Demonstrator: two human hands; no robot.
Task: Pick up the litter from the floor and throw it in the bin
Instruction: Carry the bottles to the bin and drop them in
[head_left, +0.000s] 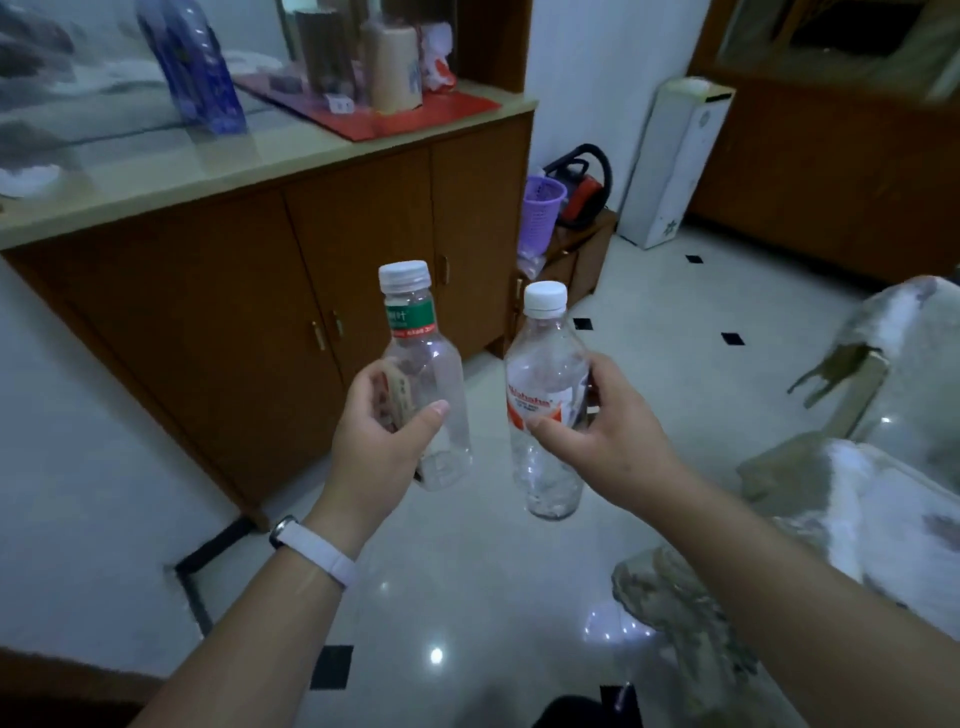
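Note:
My left hand (382, 434) grips a clear empty plastic bottle with a green and red label (421, 358) and a grey-white cap, held upright at chest height. My right hand (605, 441) holds a second clear empty bottle with a red and white label (545, 384) and a white cap, also upright. The two bottles are side by side, a small gap apart, above the glossy white tiled floor (467, 571). A purple perforated basket (543, 210) stands in the far corner beside the cabinet; I cannot tell what is inside it.
A brown wooden cabinet (260, 322) with a glass-topped counter runs along the left. A red and black vacuum cleaner (584, 189) and a tall white box (670, 161) stand at the back. A worn grey armchair (857, 493) crowds the right side.

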